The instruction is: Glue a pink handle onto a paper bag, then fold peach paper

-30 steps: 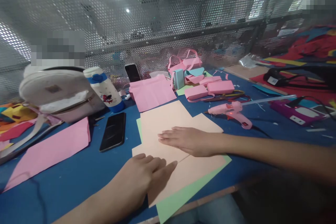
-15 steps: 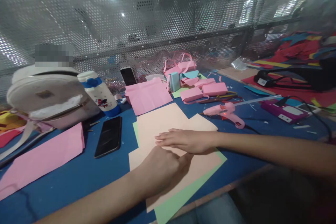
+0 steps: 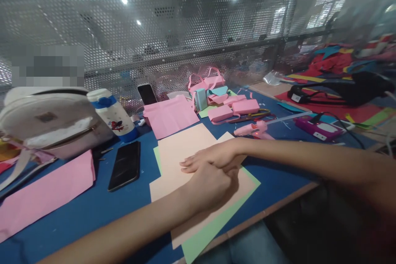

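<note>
A peach paper sheet [image 3: 182, 148] lies on a green sheet [image 3: 201, 243] on the blue table [image 3: 93, 210]. My right hand [image 3: 210, 156] rests flat on the peach paper with its fingers stretched out to the left. My left hand [image 3: 213, 185] sits just in front of it and touches it. Its fingers are curled into a loose fist that presses down on the same paper. What lies under the curled fingers is hidden.
A black phone [image 3: 124, 165] lies left of the sheets, beside a long pink paper [image 3: 46, 194], a white bag [image 3: 46, 119] and a bottle [image 3: 113, 113]. Behind are a folded pink sheet [image 3: 170, 115], small pink paper bags [image 3: 232, 109] and a pink glue gun [image 3: 253, 130]. A perforated metal wall [image 3: 185, 29] stands at the back.
My left hand has slid right across the peach paper and curled from flat into a fist, ending against my right hand. The right hand has stayed flat. The view has shifted slightly.
</note>
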`<action>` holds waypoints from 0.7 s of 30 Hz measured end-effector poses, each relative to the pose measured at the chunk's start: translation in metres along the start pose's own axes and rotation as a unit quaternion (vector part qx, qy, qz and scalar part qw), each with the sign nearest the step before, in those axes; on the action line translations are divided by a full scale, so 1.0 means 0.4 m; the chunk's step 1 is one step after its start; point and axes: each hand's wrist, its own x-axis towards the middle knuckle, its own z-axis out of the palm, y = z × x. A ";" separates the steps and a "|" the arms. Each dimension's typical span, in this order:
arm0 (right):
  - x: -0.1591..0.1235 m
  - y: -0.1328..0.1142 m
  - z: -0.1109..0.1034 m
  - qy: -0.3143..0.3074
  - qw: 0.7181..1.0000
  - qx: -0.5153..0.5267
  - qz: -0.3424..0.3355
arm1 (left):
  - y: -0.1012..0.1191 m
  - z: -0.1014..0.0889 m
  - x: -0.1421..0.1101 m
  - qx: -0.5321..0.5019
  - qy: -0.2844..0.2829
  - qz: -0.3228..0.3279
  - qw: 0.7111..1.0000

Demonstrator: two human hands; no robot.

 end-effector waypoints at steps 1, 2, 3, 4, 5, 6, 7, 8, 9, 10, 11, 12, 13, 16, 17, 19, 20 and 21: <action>0.003 0.004 -0.007 -0.009 1.000 0.001 -0.003 | 0.004 -0.012 0.005 0.015 -0.013 0.008 1.000; 0.007 0.009 -0.014 -0.016 1.000 0.003 -0.006 | 0.007 -0.024 0.011 0.030 -0.022 0.016 0.999; 0.010 0.013 -0.021 -0.023 1.000 0.004 -0.006 | 0.011 -0.035 0.018 0.044 -0.028 0.023 0.998; 0.013 0.018 -0.027 -0.030 1.000 0.006 -0.006 | 0.014 -0.044 0.025 0.053 -0.032 0.026 0.998; 0.015 0.021 -0.033 -0.038 0.999 0.007 -0.005 | 0.017 -0.051 0.031 0.059 -0.035 0.029 0.997; 0.018 0.024 -0.038 -0.046 0.999 0.009 -0.005 | 0.019 -0.056 0.035 0.063 -0.036 0.031 0.997; 0.020 0.026 -0.042 -0.054 0.998 0.010 -0.005 | 0.021 -0.060 0.039 0.067 -0.038 0.034 0.996; 0.022 0.026 -0.046 -0.061 0.998 0.011 -0.006 | 0.022 -0.062 0.041 0.069 -0.039 0.037 0.996; 0.023 0.025 -0.049 -0.067 0.998 0.012 -0.007 | 0.023 -0.063 0.042 0.071 -0.040 0.038 0.996; 0.024 0.023 -0.052 -0.072 0.997 0.014 -0.009 | 0.023 -0.063 0.042 0.072 -0.042 0.039 0.996; 0.024 0.021 -0.054 -0.074 0.997 0.015 -0.010 | 0.024 -0.063 0.042 0.072 -0.044 0.039 0.996; 0.023 0.019 -0.055 -0.074 0.997 0.016 -0.011 | 0.025 -0.063 0.041 0.071 -0.046 0.038 0.996; 0.022 0.017 -0.056 -0.073 0.997 0.016 -0.011 | 0.026 -0.064 0.041 0.069 -0.048 0.036 0.996; 0.017 0.016 -0.057 -0.067 0.998 0.013 -0.018 | 0.030 -0.066 0.041 0.062 -0.057 0.031 0.996; 0.016 0.018 -0.056 -0.064 0.998 0.010 -0.020 | 0.031 -0.067 0.042 0.060 -0.060 0.028 0.996; 0.015 0.024 -0.053 -0.056 0.998 0.005 -0.024 | 0.035 -0.070 0.044 0.055 -0.067 0.021 0.996; 0.016 0.028 -0.050 -0.050 0.998 0.002 -0.024 | 0.036 -0.072 0.045 0.053 -0.071 0.017 0.996; 0.017 0.032 -0.048 -0.043 0.999 -0.002 -0.022 | 0.037 -0.074 0.046 0.051 -0.076 0.012 0.996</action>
